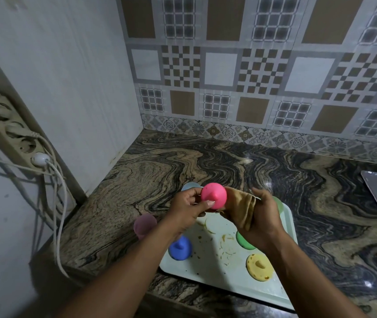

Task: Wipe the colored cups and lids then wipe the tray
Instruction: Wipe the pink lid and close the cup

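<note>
Under the fingers (194,195) the tray (224,280) lies on the surface (320,203), lids (180,247) on it, a cup (144,226) left of them.

Legible text, labels, brands, numbers, signs: none.
Pink lid (214,196), cloth (242,210), tray (272,292): plain surfaces, no lettering to read.
Power strip (11,131): any marking too small to tell.
Wall tiles (263,72): checks, grids and floral patterns only.
</note>
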Demonstrator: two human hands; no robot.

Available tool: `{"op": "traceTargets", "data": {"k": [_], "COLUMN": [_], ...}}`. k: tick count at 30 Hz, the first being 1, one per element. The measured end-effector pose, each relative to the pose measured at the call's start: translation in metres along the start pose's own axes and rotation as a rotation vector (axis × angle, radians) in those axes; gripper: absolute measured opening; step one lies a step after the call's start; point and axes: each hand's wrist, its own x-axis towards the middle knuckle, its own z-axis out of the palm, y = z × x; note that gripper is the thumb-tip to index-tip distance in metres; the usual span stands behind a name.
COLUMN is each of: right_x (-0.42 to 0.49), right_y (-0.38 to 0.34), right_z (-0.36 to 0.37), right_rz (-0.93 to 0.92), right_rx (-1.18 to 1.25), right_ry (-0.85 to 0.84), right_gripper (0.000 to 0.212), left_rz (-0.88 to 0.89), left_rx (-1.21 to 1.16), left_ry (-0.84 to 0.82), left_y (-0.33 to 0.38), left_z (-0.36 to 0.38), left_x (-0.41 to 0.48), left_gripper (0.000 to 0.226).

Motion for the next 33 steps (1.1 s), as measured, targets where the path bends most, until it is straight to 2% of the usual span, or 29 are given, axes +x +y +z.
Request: {"op": "traceTargets", "data": {"k": [4, 7, 9, 12, 15, 18, 21, 24, 28, 33], "right_x": [-0.001, -0.002, -0.002, 0.0, 0.004, 0.007, 0.005, 0.003, 0.004, 0.001], "right_y": [0.001, 0.001, 0.001, 0.007, 0.015, 0.02, 0.019, 0.018, 0.014, 0.01], "right_z": [0.003, 0.002, 0.003, 0.009, 0.014, 0.018, 0.018, 0.02, 0.024, 0.02], "right_rz": [-0.079, -0.114, -0.163, -0.231, -0.292, -0.355, -0.426, -0.445, -0.393, -0.297], "right_rx": [-0.334, -0.376, -0.37, -0.356, -0.346, -0.35, -0.392, -0.419, -0.356, -0.334], "right_ry": [0.08, 0.045, 0.031, 0.047, 0.144, 0.236, 0.235, 0.218, 0.174, 0.06], "right_gripper": [0.032, 0.025, 0.026, 0.028, 0.023, 0.018, 0.02, 0.022, 0.027, 0.032], "left_rz": [0.027, 0.025, -0.002, -0.107, -0.199, -0.212, -0.161, -0.103, -0.084, -0.144], "left_rx": [0.072, 0.04, -0.059, -0.341, -0.53, -0.616, -0.592, -0.455, -0.354, -0.229], "left_ry": [-0.049, -0.099, -0.079, -0.051, -0.044, 0.035, 0.052, 0.015, -0.072, -0.196], "left_y": [0.007, 0.014, 0.019, 0.018, 0.003, 0.0, 0.007, 0.013, 0.018, 0.028], "left_z": [-0.006, -0.01, -0.01, 0.002, 0.023, 0.03, 0.021, 0.009, 0.0, -0.022], "left_x": [0.003, 0.004, 0.002, -0.006, -0.013, -0.011, -0.006, -0.003, -0.002, -0.001], "left_gripper": [0.031, 0.035, 0.036, 0.036, 0.041, 0.028, 0.015, 0.016, 0.02, 0.023]}}
